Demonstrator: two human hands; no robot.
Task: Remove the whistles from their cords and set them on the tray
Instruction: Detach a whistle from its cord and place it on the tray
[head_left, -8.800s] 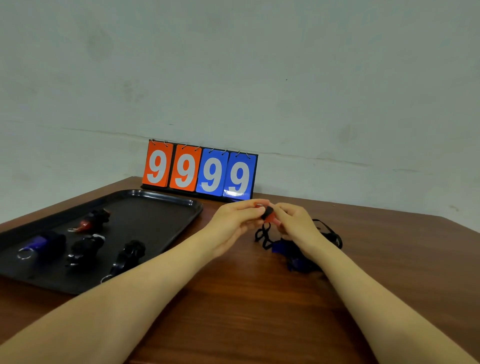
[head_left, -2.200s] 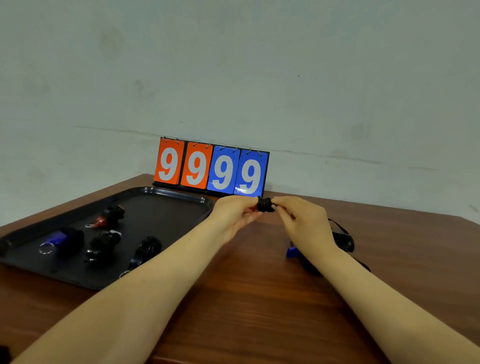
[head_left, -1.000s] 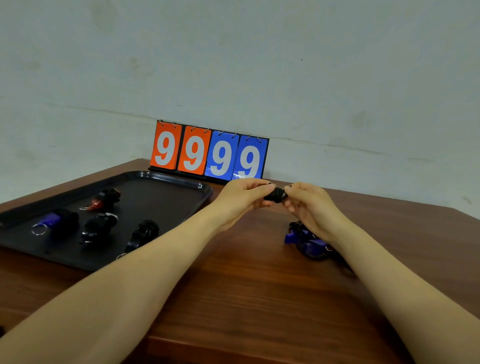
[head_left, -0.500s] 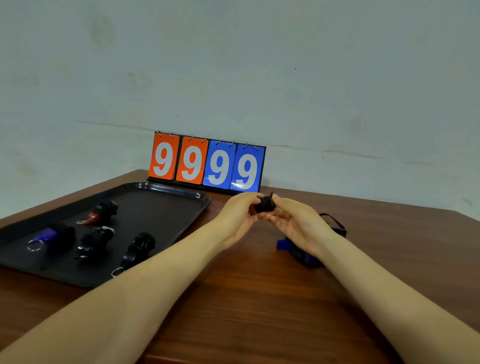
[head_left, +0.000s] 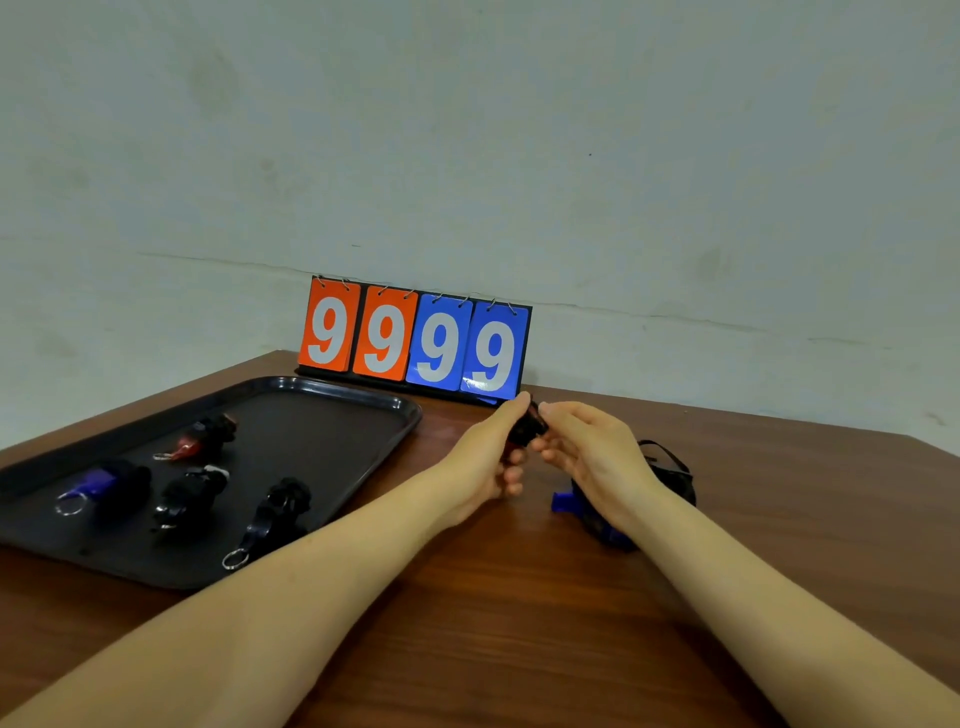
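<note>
Being pinched between the left hand (head_left: 488, 462) and right hand (head_left: 587, 452), fingers clamped on it, a black whistle (head_left: 525, 428) is being worked above the worktop (head_left: 519, 597); its cord, dangling seconds ago, is no longer seen, so the tray (head_left: 332, 415) is likely next.

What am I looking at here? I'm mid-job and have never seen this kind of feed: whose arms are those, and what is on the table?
There is no machine. A person wears a camera on the head, so you look down along their own arms. The left hand and right hand together pinch a small dark whistle above the wooden table. On the black tray at the left lie four whistles. Beside the right wrist lies a blue whistle with black cords. Behind stands a flip scoreboard showing 9999.
</note>
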